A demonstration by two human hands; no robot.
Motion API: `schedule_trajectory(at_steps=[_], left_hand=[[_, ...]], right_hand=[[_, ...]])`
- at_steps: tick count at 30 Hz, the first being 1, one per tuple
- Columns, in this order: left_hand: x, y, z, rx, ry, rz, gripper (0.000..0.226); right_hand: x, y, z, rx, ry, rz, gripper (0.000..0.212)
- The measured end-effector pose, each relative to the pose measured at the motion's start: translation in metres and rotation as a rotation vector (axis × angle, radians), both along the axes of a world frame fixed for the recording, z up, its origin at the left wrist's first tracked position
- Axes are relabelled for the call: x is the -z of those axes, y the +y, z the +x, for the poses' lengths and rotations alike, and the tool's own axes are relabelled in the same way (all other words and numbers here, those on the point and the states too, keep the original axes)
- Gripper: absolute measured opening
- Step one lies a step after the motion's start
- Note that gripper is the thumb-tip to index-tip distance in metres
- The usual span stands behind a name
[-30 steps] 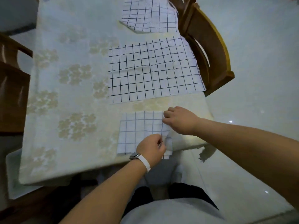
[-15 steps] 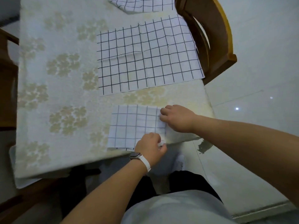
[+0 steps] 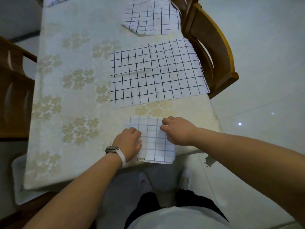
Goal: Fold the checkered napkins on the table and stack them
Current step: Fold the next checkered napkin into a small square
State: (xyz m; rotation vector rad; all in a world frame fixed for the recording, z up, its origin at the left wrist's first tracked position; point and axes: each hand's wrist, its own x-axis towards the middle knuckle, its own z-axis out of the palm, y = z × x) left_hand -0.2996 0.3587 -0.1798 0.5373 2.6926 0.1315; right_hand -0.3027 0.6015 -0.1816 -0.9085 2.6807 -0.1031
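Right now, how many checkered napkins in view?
4. A folded napkin at the near edge of the table; a flat napkin mid-table; a rumpled napkin beyond it; a napkin corner far left, mostly cut off. More may lie outside view.

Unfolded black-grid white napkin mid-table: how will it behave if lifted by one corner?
Probably floppy: the unfolded white cloth napkin with black grid lines lies limp, with fold creases and ripples. Likely light; thin enough that the folded checkered napkin lies flat in layers. May drag rather than slide on the textured cream floral tablecloth.
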Motion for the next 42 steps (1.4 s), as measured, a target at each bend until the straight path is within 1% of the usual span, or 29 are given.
schedule_trajectory(at_steps=[3, 5, 8, 11, 13, 16, 18, 20, 22, 25, 27, 31, 35, 42], left_hand=[[0.007, -0.018, -0.007, 0.177, -0.021, -0.095, 0.042], [0.013, -0.027, -0.008, 0.248, -0.028, -0.132, 0.049], [0.017, -0.034, -0.009, 0.332, -0.019, -0.129, 0.051], [0.019, -0.044, -0.012, 0.408, -0.025, -0.108, 0.05], [0.019, -0.049, -0.015, 0.418, -0.004, -0.08, 0.051], [0.015, -0.045, -0.029, 0.331, 0.057, 0.033, 0.053], [0.011, -0.036, -0.042, 0.293, 0.063, 0.061, 0.061], [0.011, -0.028, -0.053, 0.337, 0.023, 0.02, 0.072], [0.016, -0.025, -0.06, 0.412, -0.02, -0.032, 0.08], [0.025, -0.027, -0.063, 0.51, -0.061, -0.084, 0.088], [0.032, -0.032, -0.063, 0.567, -0.079, -0.117, 0.093], [0.043, -0.044, -0.062, 0.643, -0.076, -0.145, 0.101], [0.048, -0.05, -0.063, 0.673, -0.079, -0.15, 0.107], [0.045, -0.064, -0.06, 0.613, -0.119, -0.201, 0.113]], right_hand=[[0.003, -0.017, 0.006, 0.044, -0.041, 0.002, 0.027], [0.008, -0.028, 0.013, 0.075, -0.076, 0.001, 0.032], [0.016, -0.04, 0.024, 0.115, -0.113, 0.0, 0.039], [0.02, -0.05, 0.033, 0.148, -0.129, 0.004, 0.04], [0.02, -0.055, 0.038, 0.156, -0.126, 0.004, 0.039], [0.02, -0.061, 0.042, 0.158, -0.107, 0.016, 0.035], [0.018, -0.064, 0.039, 0.203, -0.082, 0.001, 0.034], [0.014, -0.067, 0.031, 0.253, -0.066, -0.018, 0.04], [0.011, -0.071, 0.021, 0.284, -0.076, -0.029, 0.051], [0.011, -0.074, 0.008, 0.309, -0.127, 0.014, 0.072], [0.014, -0.077, 0.001, 0.305, -0.151, 0.044, 0.08], [0.023, -0.08, 0.0, 0.288, -0.202, 0.1, 0.085], [0.03, -0.081, 0.004, 0.296, -0.22, 0.11, 0.088], [0.032, -0.068, 0.009, 0.28, -0.241, 0.135, 0.094]])
